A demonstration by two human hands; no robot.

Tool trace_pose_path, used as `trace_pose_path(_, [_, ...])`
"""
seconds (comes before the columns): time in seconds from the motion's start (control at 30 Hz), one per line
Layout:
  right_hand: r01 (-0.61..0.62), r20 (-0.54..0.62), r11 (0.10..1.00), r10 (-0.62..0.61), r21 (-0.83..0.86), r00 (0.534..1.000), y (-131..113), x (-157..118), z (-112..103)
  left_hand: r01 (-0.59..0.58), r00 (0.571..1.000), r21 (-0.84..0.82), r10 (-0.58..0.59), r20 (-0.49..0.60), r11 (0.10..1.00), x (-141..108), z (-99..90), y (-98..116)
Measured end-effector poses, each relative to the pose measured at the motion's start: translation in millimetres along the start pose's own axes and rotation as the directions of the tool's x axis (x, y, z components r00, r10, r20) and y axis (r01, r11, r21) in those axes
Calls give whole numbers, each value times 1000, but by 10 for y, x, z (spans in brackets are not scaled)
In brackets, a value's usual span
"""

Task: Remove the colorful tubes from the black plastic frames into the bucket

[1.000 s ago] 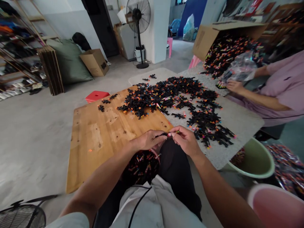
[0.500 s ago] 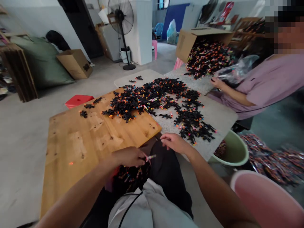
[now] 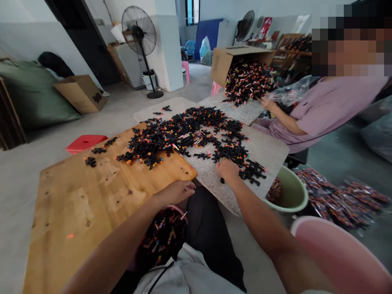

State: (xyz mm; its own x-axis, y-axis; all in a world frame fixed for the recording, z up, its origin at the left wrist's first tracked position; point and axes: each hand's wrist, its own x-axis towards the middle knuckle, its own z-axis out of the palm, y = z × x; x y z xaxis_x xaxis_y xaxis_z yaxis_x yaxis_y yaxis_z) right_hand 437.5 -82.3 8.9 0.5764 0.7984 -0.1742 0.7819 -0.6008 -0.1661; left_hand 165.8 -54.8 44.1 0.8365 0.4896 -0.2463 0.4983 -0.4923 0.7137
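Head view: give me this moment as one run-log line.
left hand: loosely open, above pink-rimmed basket; right hand: at black toy guns, grip hidden; nearby: wooden board, speckled table, person with clear bag

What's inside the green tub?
Small, mostly reddish pieces show at the left of the green tub; bare inner wall shows at right. The speckled table hides its left edge, and the pieces hide whatever is beneath.

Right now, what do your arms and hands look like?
My left hand and right hand wear no gloves, and no watch or bracelet shows. My left forearm and right forearm are bare; a bit of pale sleeve shows above the right elbow. Rings I can't make out.
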Motion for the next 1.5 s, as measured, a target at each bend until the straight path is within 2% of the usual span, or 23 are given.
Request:
trace_pose_path(0.1, [-1, 6, 1000, 1, 14, 1000, -70, 135, -9, 20, 999, 33, -19, -30, 999, 274, 69, -24])
trace_pose_path(0.2, [48, 10, 999, -48, 18, 999, -127, 138, -2, 29, 995, 48, -24, -96, 998, 499, 110, -8])
trace_pose_path(0.3, [140, 34, 990, -141, 24, 989, -142, -29, 43, 187, 966, 63, -172, -194, 980, 716, 108, 44])
trace_pose_path(0.4, [265, 67, 964, -266, 29, 962, -102, -283, 114, 389, 898, 70, -361, -253, 918, 945, 96, 96])
trace_pose_path(0.47, [321, 60, 947, -321, 19, 945, -55, -439, 159, 451, 867, 87, -413, -278, 888, 1097, 103, 124])
trace_pose_path(0.57, [322, 29, 947, -321, -9, 947, 25, -589, 206, 514, 842, 196, -446, -304, 835, 1306, 143, 183])
trace_pose_path(0.67, [282, 14, 959, -282, 0, 959, 108, -634, 237, 500, 861, 307, -425, -281, 810, 1474, 213, 289])
trace_pose_path(0.87, [275, 45, 956, -280, 99, 959, 244, -642, 311, 449, 889, 309, -384, -250, 838, 1593, 377, 509])
trace_pose_path(1.0, [293, 24, 946, -299, 139, 954, 336, -652, 319, 444, 889, 286, -377, -261, 849, 1544, 439, 520])
trace_pose_path(1.1, [256, -19, 914, -264, 314, 964, 430, -594, 331, 432, 894, 265, -369, -254, 862, 1523, 451, 459])
trace_pose_path(1.17, [205, -58, 814, -207, 544, 977, 487, -525, 347, 406, 905, 252, -349, -242, 879, 1521, 454, 405])
trace_pose_path(1.2, [172, -67, 725, -172, 667, 983, 509, -488, 353, 388, 913, 245, -333, -237, 889, 1520, 455, 377])
trace_pose_path(1.3, [60, -36, 355, -72, 933, 997, 532, -405, 338, 288, 946, 219, -241, -216, 932, 1491, 455, 295])
trace_pose_path(1.4, [-7, 8, 19, -24, 1000, 1000, 506, -396, 269, 141, 979, 167, -113, -168, 976, 1396, 452, 218])
trace_pose_path(1.5, [-48, 43, -190, -29, 981, 999, 451, -454, 200, 42, 988, 61, -32, -153, 997, 1237, 455, 160])
